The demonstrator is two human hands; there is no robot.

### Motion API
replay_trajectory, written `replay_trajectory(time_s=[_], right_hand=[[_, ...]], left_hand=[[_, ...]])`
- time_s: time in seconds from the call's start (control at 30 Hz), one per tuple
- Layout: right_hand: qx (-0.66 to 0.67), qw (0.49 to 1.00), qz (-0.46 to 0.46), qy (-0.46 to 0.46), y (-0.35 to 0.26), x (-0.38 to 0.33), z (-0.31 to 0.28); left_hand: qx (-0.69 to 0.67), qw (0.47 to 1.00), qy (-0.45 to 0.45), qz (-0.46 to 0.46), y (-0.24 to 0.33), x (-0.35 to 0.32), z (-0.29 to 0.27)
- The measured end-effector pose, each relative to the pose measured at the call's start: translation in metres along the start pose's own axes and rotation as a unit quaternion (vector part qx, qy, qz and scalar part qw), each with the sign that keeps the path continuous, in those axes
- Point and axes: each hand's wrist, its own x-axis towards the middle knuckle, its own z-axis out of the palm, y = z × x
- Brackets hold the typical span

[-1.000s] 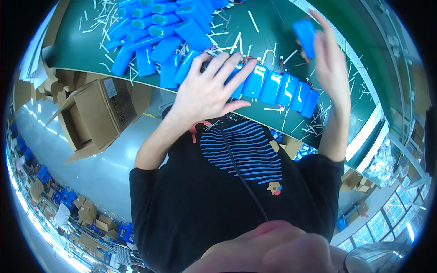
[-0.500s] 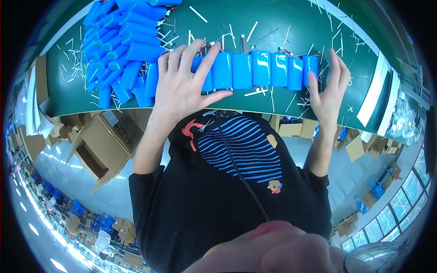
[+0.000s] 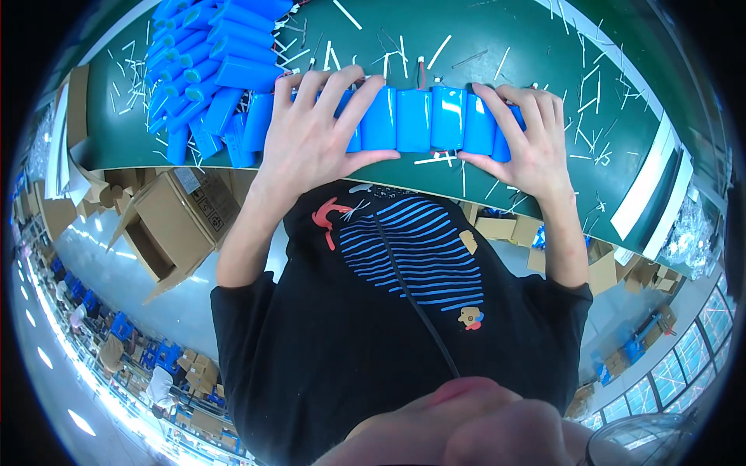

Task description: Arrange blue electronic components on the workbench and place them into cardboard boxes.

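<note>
A side-by-side row of blue shrink-wrapped battery packs [image 3: 413, 120] lies on the green table, with thin wires and small white connectors at its far edge. My left hand [image 3: 311, 128] spans the left part of the row, fingertips bent over the far ends and thumb along the near ends. On the right part, my right hand [image 3: 532, 140] grips in the same way, its fingers over the far side and its thumb at the near edge. The packs under both palms are partly hidden. Left of my left hand, more blue packs [image 3: 225, 70] are piled in layers.
White and dark scraps [image 3: 439, 53] of strip and wire litter the green table [image 3: 373, 23]. White strips [image 3: 641, 182] lie along its right edge. Below the near edge stand open cardboard boxes [image 3: 175, 229] on the floor. Clear plastic bags [image 3: 674, 225] are heaped at the right.
My right hand has come from beside the row's right end, fingers apart, onto the packs there. The right-end packs are now covered by it. My left hand keeps its place on the row.
</note>
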Motion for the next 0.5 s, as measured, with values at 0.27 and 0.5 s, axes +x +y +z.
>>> replay_trajectory(time_s=[0.27, 0.5], right_hand=[[0.121, 0.988, 0.041, 0.083, 0.034, -0.012, -0.026], [0.089, 0.986, 0.062, 0.124, 0.134, 0.027, -0.032]], left_hand=[[0.004, 0.996, 0.092, 0.012, -0.003, -0.008, -0.026], [-0.075, 0.97, 0.19, 0.133, 0.011, 0.136, -0.02]])
